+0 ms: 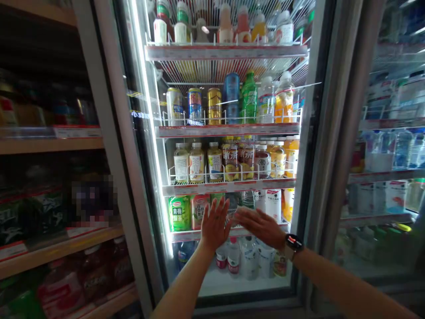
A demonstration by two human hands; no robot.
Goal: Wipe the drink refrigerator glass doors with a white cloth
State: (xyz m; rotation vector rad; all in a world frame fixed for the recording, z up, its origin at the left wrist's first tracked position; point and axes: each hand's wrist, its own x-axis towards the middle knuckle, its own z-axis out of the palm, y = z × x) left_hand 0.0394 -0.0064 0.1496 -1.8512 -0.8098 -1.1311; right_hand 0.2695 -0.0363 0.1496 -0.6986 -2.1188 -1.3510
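My left hand [214,226] is raised palm-forward before a lit drinks fridge, its fingers stretched out and apart, holding nothing. Beside it my right hand [260,226] lies flat with fingers extended toward the left one; a dark-faced watch [294,243] is on that wrist. The fingertips come close together, and I cannot tell whether they touch. Behind the hands are a green drink carton [179,213], a red drink carton [200,210] and white-labelled bottles [272,204], partly hidden. Reflections show a glass front between the hands and the drinks.
Higher shelves carry tea bottles [197,164], a gold can [214,106] and a green bottle [249,97]. Clear bottles [249,257] stand at the fridge bottom. Wooden shelves [59,144] with packaged drinks are on the left. A second glass-fronted fridge [392,173] stands on the right.
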